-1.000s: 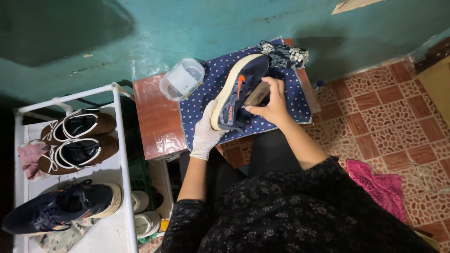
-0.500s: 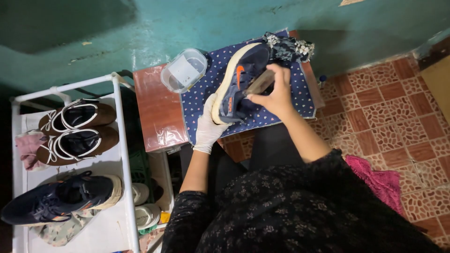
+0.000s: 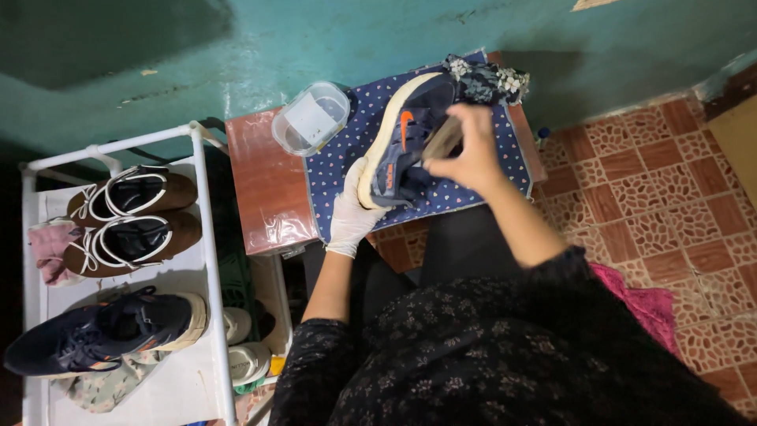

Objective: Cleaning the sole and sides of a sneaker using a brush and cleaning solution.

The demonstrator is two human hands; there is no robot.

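Observation:
A navy sports shoe (image 3: 404, 138) with a pale sole and an orange mark lies on its side over a blue dotted cloth (image 3: 489, 185) on a small reddish table (image 3: 264, 193). My left hand (image 3: 351, 209), in a white glove, grips the shoe at its heel end. My right hand (image 3: 471, 146) is bare and holds a small brown brush (image 3: 441, 140) against the shoe's upper. A crumpled patterned rag (image 3: 489, 79) lies at the shoe's toe end.
A clear plastic tub (image 3: 310, 118) stands on the table's far left. A white shoe rack (image 3: 201, 260) at left holds a brown pair of shoes (image 3: 130, 217) and another navy sports shoe (image 3: 106, 331). Teal wall behind, patterned red floor tiles (image 3: 662, 181) at right, pink cloth (image 3: 643, 304) on the floor.
My right hand has shifted with the brush along the shoe's upper toward the toe end. The view has drifted slightly. My left hand keeps its grip.

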